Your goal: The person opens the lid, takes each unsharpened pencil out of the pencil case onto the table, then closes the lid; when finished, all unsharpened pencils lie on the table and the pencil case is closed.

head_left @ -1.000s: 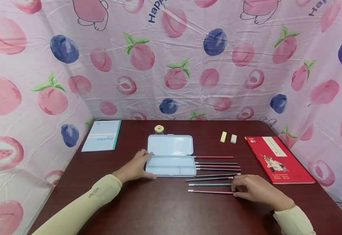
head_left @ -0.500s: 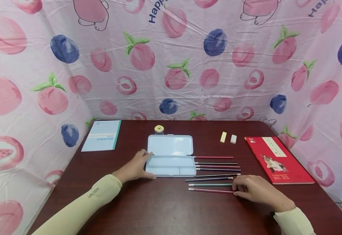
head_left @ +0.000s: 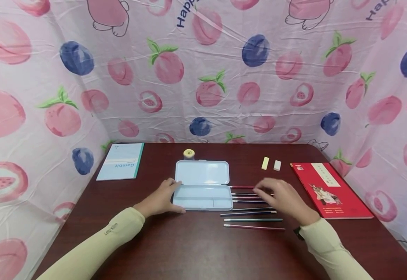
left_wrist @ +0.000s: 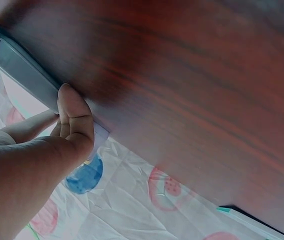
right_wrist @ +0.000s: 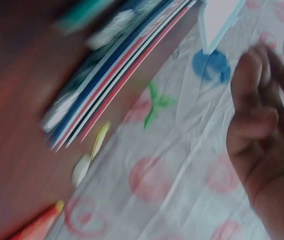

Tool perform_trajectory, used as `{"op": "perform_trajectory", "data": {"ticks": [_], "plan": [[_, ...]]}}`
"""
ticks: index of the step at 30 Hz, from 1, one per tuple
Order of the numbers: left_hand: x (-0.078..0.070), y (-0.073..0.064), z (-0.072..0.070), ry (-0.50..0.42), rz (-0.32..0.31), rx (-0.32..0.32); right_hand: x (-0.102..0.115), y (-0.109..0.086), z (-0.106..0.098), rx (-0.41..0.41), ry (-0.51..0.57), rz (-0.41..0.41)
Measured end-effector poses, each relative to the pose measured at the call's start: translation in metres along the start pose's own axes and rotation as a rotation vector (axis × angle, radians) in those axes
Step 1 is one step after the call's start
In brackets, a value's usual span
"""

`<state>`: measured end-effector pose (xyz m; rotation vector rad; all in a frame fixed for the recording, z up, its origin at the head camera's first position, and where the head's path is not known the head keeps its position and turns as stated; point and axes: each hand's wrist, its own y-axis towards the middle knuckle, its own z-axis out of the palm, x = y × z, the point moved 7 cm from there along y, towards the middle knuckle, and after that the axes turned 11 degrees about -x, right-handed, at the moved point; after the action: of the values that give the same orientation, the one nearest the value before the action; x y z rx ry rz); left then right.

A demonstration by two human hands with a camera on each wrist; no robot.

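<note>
A light-blue pencil case [head_left: 193, 203] lies on the table with its lid [head_left: 202, 172] folded back. My left hand [head_left: 159, 197] grips its left end, the thumb at the front edge; the left wrist view shows thumb and fingers along the case's side [left_wrist: 29, 70]. Above the right ends of several pencils [head_left: 252, 220] is my right hand [head_left: 284, 198], holding nothing, its fingers loosely bent. Those pencils lie roughly side by side, right of the case, and the hand hides some of their ends. In the blurred right wrist view the hand [right_wrist: 267, 130] is apart from the pencils [right_wrist: 117, 75].
Behind the case stands a yellow-topped roll of tape [head_left: 189, 154]. A yellow strip [head_left: 265, 163] and a white eraser [head_left: 277, 165] lie at the back right. A red book [head_left: 329, 194] is on the right, a pale-blue notebook [head_left: 119, 163] at the back left. Patterned cloth [head_left: 203, 77] surrounds the table.
My right hand has let go of the red pencil nearest me and moved up and left, over the farther pencils. The red pencil stays on the table. My left hand has not moved.
</note>
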<state>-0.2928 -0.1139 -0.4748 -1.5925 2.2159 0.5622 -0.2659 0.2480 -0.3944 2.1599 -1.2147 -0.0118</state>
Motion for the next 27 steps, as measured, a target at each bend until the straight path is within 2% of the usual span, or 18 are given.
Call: {"op": "perform_trajectory", "data": {"ticks": [7, 12, 16, 20, 23, 27], "plan": [[0.001, 0.003, 0.0, 0.01, -0.004, 0.009, -0.013, 0.063, 0.035, -0.065, 0.097, 0.181], [0.001, 0.003, -0.001, 0.013, -0.012, 0.019, -0.018, 0.089, 0.066, 0.007, 0.133, 0.231], [0.002, 0.001, -0.001, 0.006, -0.032, 0.028, -0.018, 0.098, 0.089, 0.119, 0.169, 0.251], [0.001, 0.001, -0.002, 0.005, -0.035, 0.028, -0.018, 0.098, 0.1, 0.205, 0.208, 0.289], [0.0, 0.001, -0.002, 0.017, -0.032, 0.022, -0.016, 0.098, 0.101, 0.222, 0.227, 0.302], [0.001, 0.002, -0.003, -0.002, -0.046, 0.002, -0.012, 0.098, 0.098, 0.181, 0.273, 0.314]]}}
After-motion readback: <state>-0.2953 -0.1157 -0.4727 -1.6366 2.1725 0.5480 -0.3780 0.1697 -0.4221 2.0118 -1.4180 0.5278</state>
